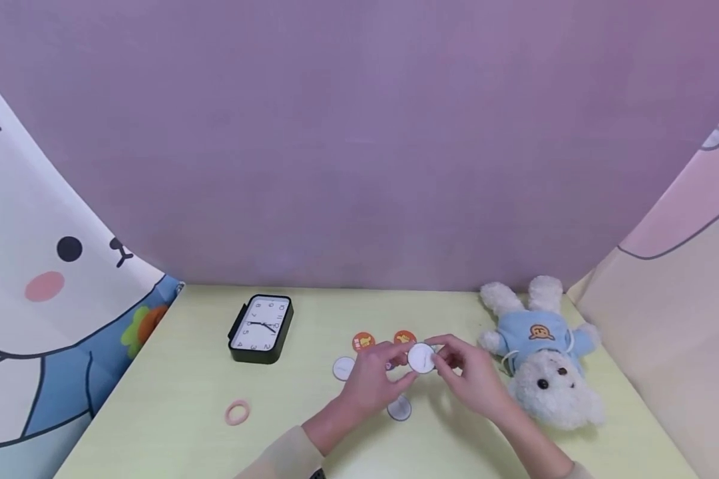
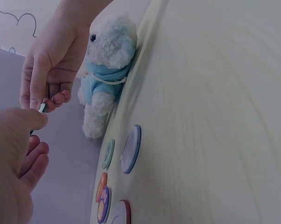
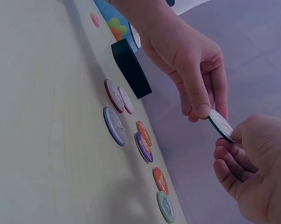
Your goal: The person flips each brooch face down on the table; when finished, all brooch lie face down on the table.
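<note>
A round pin badge [image 1: 421, 358] is held up over the table, its white back with a thin pin line facing me and a green edge showing in the right wrist view. My left hand [image 1: 368, 379] pinches it at one side between thumb and finger. On the opposite side, my right hand [image 1: 470, 376] grips its rim. Beneath and behind the hands lie more badges: two orange ones face up, a purple badge [image 3: 144, 146], a green badge [image 3: 165, 206], and white-backed ones such as the lower badge [image 1: 399, 408] and the left badge [image 1: 343, 368].
A black-framed clock [image 1: 260, 326] lies face up at the back left of the pale table. Nearer the front left is a pink ring [image 1: 228, 414]. A white plush bear [image 1: 539, 332] in a blue hoodie lies on the right, close to the right forearm. Printed fabric walls enclose the sides.
</note>
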Action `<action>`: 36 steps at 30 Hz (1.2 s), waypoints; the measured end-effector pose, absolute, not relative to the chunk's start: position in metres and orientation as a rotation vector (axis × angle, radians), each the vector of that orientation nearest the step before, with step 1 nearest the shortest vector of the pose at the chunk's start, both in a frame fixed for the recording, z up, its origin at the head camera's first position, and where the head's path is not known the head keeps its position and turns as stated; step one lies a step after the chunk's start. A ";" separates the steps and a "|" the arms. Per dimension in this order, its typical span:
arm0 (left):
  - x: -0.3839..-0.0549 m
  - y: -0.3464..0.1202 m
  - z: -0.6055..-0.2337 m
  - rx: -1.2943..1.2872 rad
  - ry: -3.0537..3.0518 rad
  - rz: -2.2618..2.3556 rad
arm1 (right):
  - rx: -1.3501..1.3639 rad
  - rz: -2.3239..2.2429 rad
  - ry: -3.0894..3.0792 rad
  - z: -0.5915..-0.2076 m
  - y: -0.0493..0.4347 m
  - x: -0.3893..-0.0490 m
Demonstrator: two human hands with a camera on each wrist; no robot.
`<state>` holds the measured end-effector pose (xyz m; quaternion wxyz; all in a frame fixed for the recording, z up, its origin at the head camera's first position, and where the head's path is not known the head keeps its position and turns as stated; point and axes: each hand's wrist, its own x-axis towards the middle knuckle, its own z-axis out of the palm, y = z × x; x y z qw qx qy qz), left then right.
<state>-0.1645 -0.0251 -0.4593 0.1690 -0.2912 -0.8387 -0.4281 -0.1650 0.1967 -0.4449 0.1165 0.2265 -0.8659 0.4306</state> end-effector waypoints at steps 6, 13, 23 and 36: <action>-0.166 -0.026 -0.465 -0.799 -2.474 -1.240 | 0.813 1.237 -2.555 -0.449 0.198 -0.165; -0.169 -0.027 -0.475 -0.786 -2.651 -1.157 | 0.854 1.160 -2.643 -0.459 0.199 -0.164; -0.173 -0.017 -0.489 -0.794 -2.838 -1.001 | 0.768 0.998 -2.782 -0.471 0.198 -0.164; -0.173 -0.009 -0.491 -0.783 -2.914 -0.785 | 0.726 0.882 -2.802 -0.480 0.194 -0.163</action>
